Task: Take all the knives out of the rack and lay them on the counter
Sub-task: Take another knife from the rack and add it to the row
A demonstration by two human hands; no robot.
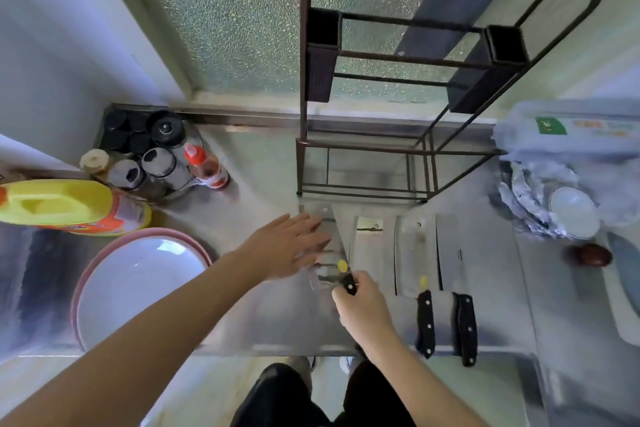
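A dark metal rack [408, 55] stands at the back of the steel counter [270, 315]; no knife shows in it. Several cleavers lie side by side in front of it. Two at the right [412, 253] [453, 253] have black riveted handles pointing toward me. My right hand [363, 305] is shut on the black handle of another cleaver [369, 246], whose blade rests on the counter. My left hand [287, 246] hovers open, fingers spread, over the leftmost cleaver blade [325, 218], partly hiding it.
A pink-rimmed basin [83, 281] sits at the left, with a yellow detergent jug [62, 204] and several condiment bottles [162, 156] behind it. At the right lie a crumpled plastic bag holding a white bowl [571, 215], a dark round fruit [594, 255] and a board edge [623, 274].
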